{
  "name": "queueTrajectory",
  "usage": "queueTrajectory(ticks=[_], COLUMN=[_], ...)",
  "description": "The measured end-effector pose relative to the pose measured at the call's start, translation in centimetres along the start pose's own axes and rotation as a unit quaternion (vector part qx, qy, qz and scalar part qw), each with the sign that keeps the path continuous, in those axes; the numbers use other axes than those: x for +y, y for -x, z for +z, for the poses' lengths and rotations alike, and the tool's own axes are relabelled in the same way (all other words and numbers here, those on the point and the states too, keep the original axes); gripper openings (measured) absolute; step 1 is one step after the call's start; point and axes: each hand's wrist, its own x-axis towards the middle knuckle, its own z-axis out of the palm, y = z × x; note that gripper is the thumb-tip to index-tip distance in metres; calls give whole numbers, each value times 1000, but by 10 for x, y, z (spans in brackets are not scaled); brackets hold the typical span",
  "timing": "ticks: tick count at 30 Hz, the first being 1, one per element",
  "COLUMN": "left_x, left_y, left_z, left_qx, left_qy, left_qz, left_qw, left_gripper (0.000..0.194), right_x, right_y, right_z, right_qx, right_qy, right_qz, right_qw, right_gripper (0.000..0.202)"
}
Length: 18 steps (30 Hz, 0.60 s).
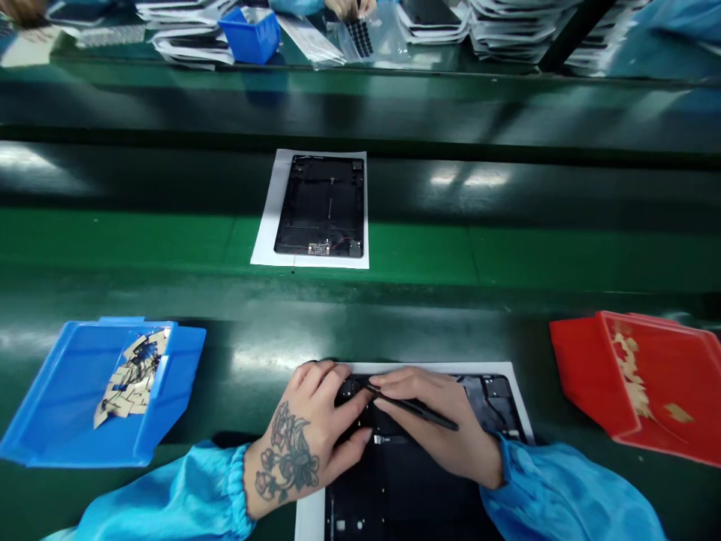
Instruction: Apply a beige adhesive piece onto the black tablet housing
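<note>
A black device housing (417, 488) lies on a white sheet (309, 518) at the bottom centre. Black tweezers (420, 412) are held in my right hand (433, 417), their tips at the housing's upper left corner. Beside those tips rests my left hand (321, 421), its index finger touching the corner and its thumb lower on the housing. The fingers of my left hand are apart, and no object shows in them. What lies under the fingertips is hidden.
A blue bin (50, 406) with small pale and dark parts stands left, a red bin (681, 376) with pale pieces right. Ahead, another housing (324, 203) lies on a white sheet (267, 240). At the far bench are paper stacks, a small blue bin (248, 37) and a person's hands (349, 7).
</note>
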Motion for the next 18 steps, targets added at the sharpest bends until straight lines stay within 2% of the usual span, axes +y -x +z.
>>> queueTrajectory(ticks=[7, 10, 12, 15, 18], left_x=[1, 1, 1, 1, -1], left_y=[-2, -2, -2, -1, -6], left_z=[1, 0, -2, -6, -6], left_qx=[4, 5, 6, 5, 50], left_qy=[9, 15, 23, 62, 105], left_qz=[-5, -8, -11, -9, -9], left_qw=[1000, 1000, 1000, 998, 993], left_gripper=[30, 29, 31, 32, 24], right_x=[0, 2, 4, 5, -2], right_y=[1, 1, 1, 0, 1], right_z=[-3, -2, 1, 2, 0], right_qx=[-46, -53, -31, 43, 130], right_qy=[53, 44, 16, -5, 3], right_qz=[-42, -42, -16, 60, 84], right_qw=[997, 997, 999, 997, 988], right_gripper=[16, 15, 11, 4, 3])
